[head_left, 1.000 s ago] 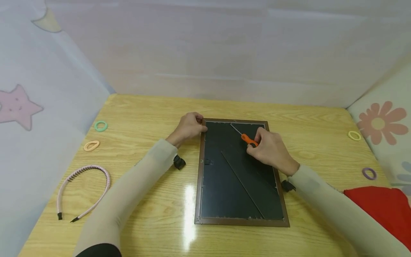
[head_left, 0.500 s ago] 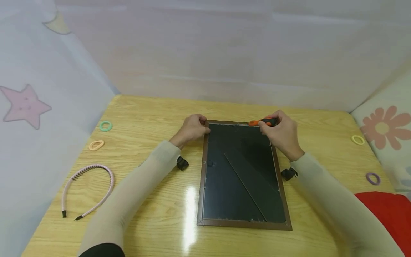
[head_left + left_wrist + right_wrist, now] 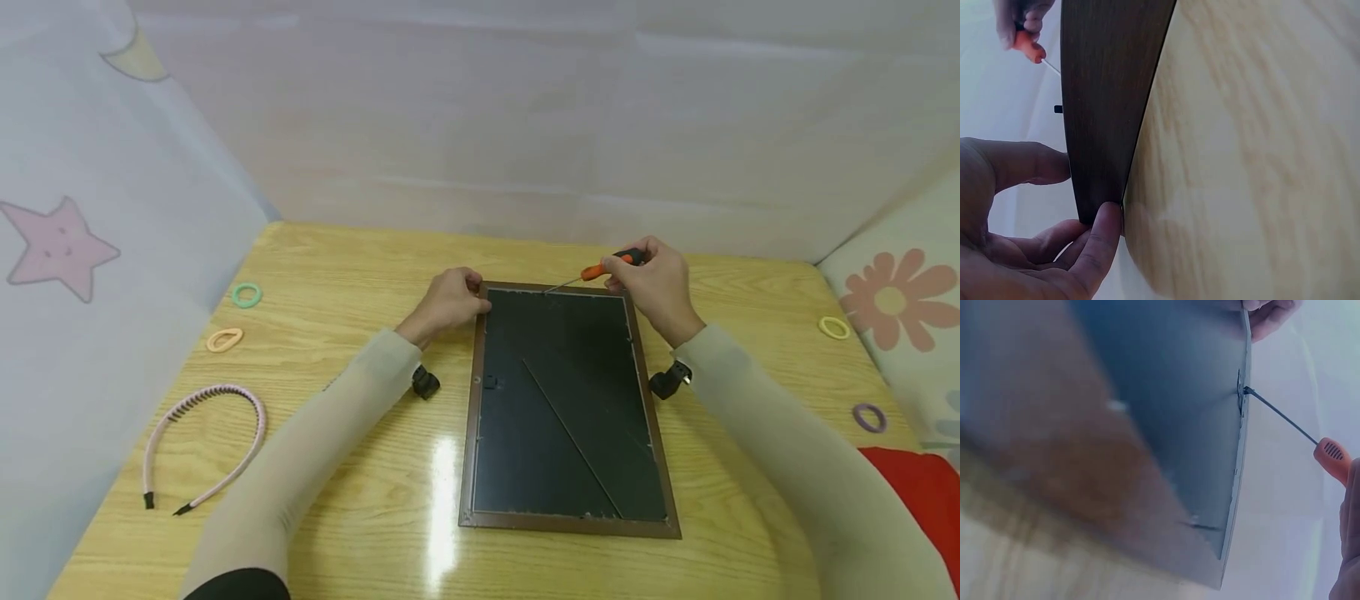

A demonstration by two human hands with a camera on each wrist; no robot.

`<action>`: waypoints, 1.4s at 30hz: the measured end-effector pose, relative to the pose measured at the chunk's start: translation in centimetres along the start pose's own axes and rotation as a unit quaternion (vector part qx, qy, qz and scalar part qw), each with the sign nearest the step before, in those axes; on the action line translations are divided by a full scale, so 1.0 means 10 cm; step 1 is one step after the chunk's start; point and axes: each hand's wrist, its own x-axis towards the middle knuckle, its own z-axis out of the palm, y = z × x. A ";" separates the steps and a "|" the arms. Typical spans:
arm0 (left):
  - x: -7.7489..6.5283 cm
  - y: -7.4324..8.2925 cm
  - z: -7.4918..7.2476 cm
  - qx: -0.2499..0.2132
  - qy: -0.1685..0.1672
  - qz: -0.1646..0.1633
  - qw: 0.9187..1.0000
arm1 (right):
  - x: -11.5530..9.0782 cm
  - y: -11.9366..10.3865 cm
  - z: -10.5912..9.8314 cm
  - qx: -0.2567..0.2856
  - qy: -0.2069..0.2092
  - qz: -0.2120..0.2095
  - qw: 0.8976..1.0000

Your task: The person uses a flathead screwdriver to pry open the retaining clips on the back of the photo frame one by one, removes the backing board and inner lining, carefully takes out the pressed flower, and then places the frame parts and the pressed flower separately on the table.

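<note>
- On the left wall sits a pink star (image 3: 60,249); beside it, along the left edge of the wood-grain table (image 3: 360,267), lie a green ring (image 3: 247,295) and, nearer the person, a peach ring (image 3: 225,339).
- Nearer still is a pink headband (image 3: 260,417), its two dark-tipped ends towards the person.
- A pale left sleeve (image 3: 322,433) reaches in from below, with a small black device (image 3: 425,382) at the wrist.
- The left hand (image 3: 444,300) holds the far left corner of the brown frame (image 3: 570,525) in a narrow grip, thumb on the upper side and fingers curled round the outer edge.
- The frame lies flat near the middle of the table, its dark panel (image 3: 585,358) facing up; a thin straight line runs aslant across it.
- At the frame's far edge, the tip of an orange-and-black screwdriver (image 3: 595,271) meets a small metal tab (image 3: 1240,394), the shaft slanting up to the right.
- The right hand (image 3: 660,283) pinches the screwdriver's handle above the frame's far right corner.
- At the far right are a yellow ring (image 3: 834,327), a purple ring (image 3: 870,417) and, partly behind the right sleeve (image 3: 795,450), a red cloth (image 3: 922,492).
</note>
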 end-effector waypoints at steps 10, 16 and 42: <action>0.00 -0.03 -0.03 0.002 -0.002 -0.004 1.000 | 0.20 -0.08 0.07 0.046 -0.012 0.052 0.998; 0.01 -0.01 -0.03 0.006 -0.003 -0.004 1.000 | 0.28 -0.09 0.08 0.051 -0.010 0.069 0.996; -0.17 -0.12 -0.06 0.005 -0.006 -0.030 1.000 | -0.17 0.08 -0.11 -0.356 -0.156 -0.076 0.918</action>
